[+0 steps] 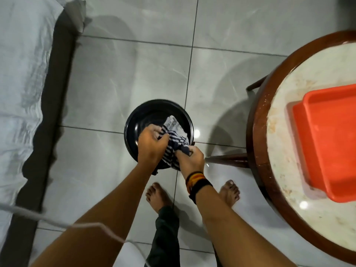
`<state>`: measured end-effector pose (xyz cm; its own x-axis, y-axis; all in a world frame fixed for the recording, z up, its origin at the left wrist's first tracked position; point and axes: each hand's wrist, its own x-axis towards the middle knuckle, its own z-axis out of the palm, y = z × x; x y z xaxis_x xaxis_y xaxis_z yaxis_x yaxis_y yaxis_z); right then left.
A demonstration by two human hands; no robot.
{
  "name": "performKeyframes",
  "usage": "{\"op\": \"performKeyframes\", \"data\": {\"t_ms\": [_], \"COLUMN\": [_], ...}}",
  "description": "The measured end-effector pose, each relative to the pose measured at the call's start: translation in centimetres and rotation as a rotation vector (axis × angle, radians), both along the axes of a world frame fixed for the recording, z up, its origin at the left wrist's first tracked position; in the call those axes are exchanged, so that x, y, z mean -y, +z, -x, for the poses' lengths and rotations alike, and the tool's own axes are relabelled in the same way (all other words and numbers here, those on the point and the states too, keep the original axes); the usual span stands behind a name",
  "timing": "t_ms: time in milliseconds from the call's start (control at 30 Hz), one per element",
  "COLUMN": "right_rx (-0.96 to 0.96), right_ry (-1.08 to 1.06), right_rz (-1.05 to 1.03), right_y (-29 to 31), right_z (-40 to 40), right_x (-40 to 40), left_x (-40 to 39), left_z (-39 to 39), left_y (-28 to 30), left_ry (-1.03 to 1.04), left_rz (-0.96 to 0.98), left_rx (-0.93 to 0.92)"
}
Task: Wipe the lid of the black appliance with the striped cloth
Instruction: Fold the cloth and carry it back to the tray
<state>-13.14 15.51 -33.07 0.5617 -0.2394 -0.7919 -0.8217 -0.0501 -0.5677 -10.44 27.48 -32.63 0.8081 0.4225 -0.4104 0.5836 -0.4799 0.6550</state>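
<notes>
A round black appliance (146, 114) stands on the tiled floor in the middle of the head view, its glossy lid facing up. Bunched over the lid's right half lies a navy-and-white striped cloth (174, 132). My left hand (151, 145) grips the cloth's left side above the lid. My right hand (190, 158), with dark bands on the wrist, pinches the cloth's lower right corner at the lid's near rim. Both hands hide the lid's near edge.
A round wooden-rimmed table (258, 132) with a marble top stands at the right, carrying an orange tray (327, 139). A bed with white sheets (21, 74) runs along the left. My bare feet (158, 195) stand on the tiles just behind the appliance. A white cable (57, 222) crosses the lower left.
</notes>
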Motion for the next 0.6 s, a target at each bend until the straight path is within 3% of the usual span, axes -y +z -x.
{"op": "performKeyframes", "data": {"t_ms": [167,367,600], "right_rx": [0.315,0.525,0.482], "right_ry": [-0.051,-0.135,-0.152], "right_rz": [-0.119,0.118,0.388], "right_y": [10.1,22.3,21.9], "right_z": [0.5,-2.3,-5.0], "right_x": [5.5,16.7,31.9], "left_x": [3.8,14.9,30.5], "left_z": [0.4,-1.8,-3.7], "left_y": [8.5,21.2,21.7], "left_ry": [0.077,0.074,0.042], "left_rz": [0.181,0.391,0.611], "left_rx": [0.166,0.201,-0.004]}}
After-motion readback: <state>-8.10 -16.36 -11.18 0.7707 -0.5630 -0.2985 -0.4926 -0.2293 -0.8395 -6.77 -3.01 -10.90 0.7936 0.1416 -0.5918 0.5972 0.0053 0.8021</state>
